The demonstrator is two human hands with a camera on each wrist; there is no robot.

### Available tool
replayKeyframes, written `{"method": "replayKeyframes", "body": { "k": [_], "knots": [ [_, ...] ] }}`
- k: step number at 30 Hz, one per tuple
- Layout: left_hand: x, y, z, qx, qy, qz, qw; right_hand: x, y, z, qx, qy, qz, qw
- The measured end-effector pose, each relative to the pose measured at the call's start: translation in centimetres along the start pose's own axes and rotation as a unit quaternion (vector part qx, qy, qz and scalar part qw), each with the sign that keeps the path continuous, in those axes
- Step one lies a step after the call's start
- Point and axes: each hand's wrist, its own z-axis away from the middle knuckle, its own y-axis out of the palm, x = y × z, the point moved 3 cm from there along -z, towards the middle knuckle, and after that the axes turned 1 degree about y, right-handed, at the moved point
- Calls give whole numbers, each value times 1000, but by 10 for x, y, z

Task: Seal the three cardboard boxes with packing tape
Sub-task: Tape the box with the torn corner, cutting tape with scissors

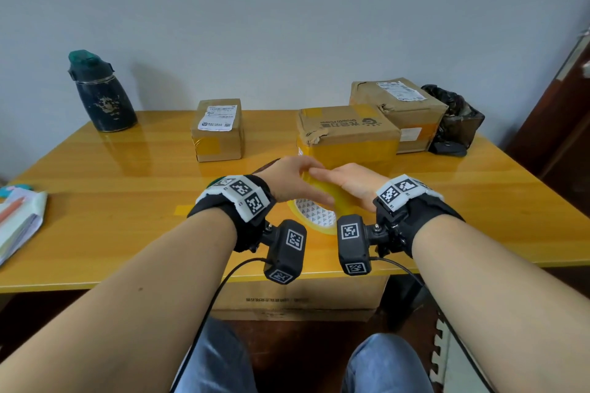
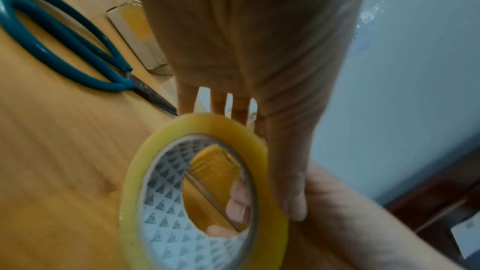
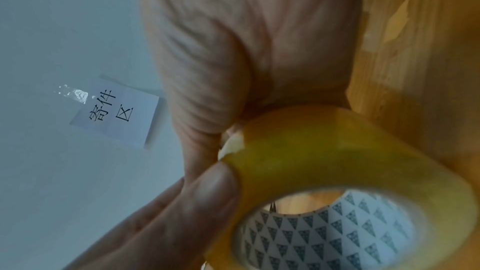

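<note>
Both hands on the tape roll [image 1: 314,212] now, held on edge just above the table [image 1: 127,201]: the left hand [image 1: 292,180] curls its fingers over the roll's top with the thumb pressed against the rim, and the right hand [image 1: 346,183] grips the other side, fingertips [image 2: 239,202] showing through the core. Beyond the fingers sit three boxes [image 1: 348,134], scissors [image 2: 64,48] off the left fingers.

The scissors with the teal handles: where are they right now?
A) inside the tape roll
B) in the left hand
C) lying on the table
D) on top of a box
C: the scissors lie flat on the table, beside the left hand, which touches the tape roll.
</note>
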Motion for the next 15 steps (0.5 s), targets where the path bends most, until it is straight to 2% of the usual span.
{"method": "replayKeyframes", "body": {
  "k": [4, 8, 15],
  "knots": [
    [2, 4, -3, -71, -17, -5, 997, 5, 0, 0, -18, 5, 22, 1000],
    [3, 5, -2, -61, -9, -7, 998, 2, -3, -7, 11, 23, -60, 998],
    [6, -6, -8, -86, 3, 5, 996, 13, -1, 0, 58, 24, -157, 986]
  ]
}}
